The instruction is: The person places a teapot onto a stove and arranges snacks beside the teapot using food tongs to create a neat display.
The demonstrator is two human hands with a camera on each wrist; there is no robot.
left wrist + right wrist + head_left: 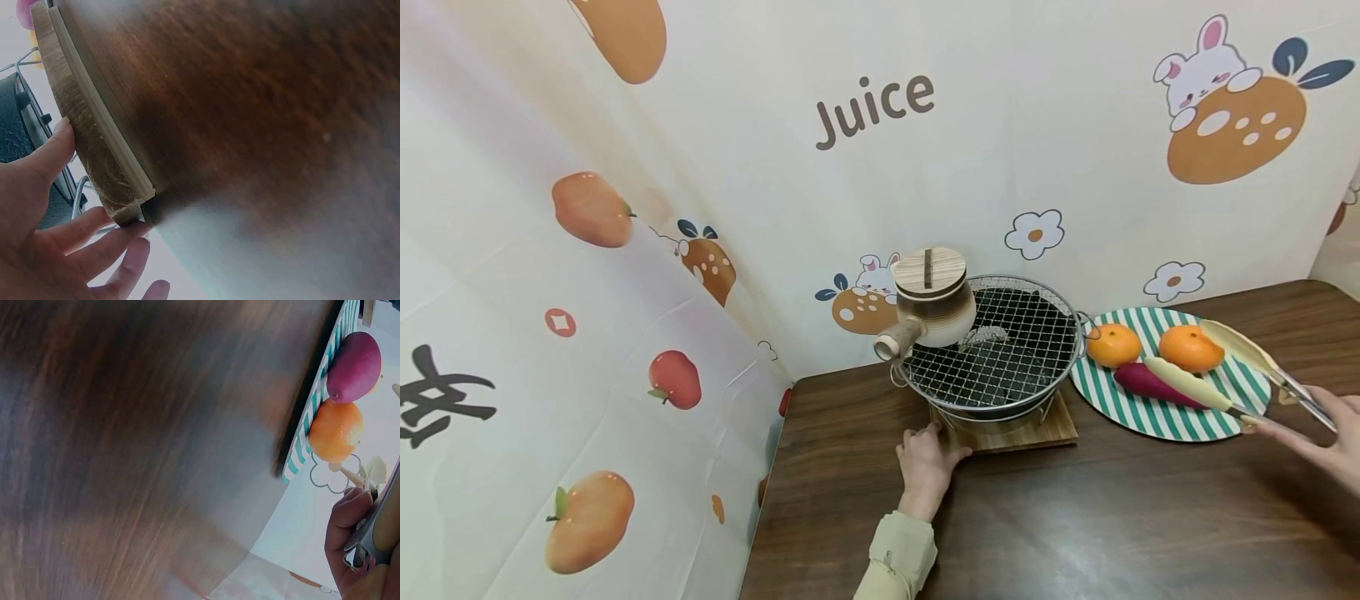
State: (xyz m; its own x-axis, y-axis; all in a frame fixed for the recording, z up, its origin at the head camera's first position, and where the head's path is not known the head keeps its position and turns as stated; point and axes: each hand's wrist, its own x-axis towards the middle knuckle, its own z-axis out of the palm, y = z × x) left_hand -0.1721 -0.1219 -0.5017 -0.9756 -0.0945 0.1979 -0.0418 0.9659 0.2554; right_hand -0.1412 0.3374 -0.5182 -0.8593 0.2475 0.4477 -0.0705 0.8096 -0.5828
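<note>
My left hand (922, 462) grips the left front corner of a wooden board (1018, 440). In the left wrist view the thumb lies on the board's edge (84, 119) and fingers reach round its end. On the board stands a round grill with a wire mesh (1026, 350). My right hand (1333, 442) holds a pair of tongs (1296, 392) with pale tips, spread apart. One tip overlaps a purple sweet potato (1138, 383) in the head view, the other an orange (1187, 350); contact cannot be told. Both lie on a green-and-white striped plate (1221, 427).
A side-handled clay teapot (951, 321) with a wooden lid sits on the left of the mesh. Another orange (1112, 343) lies on the plate's left. Printed cloth walls (985, 167) border the dark wooden table (1075, 517) at the back and left.
</note>
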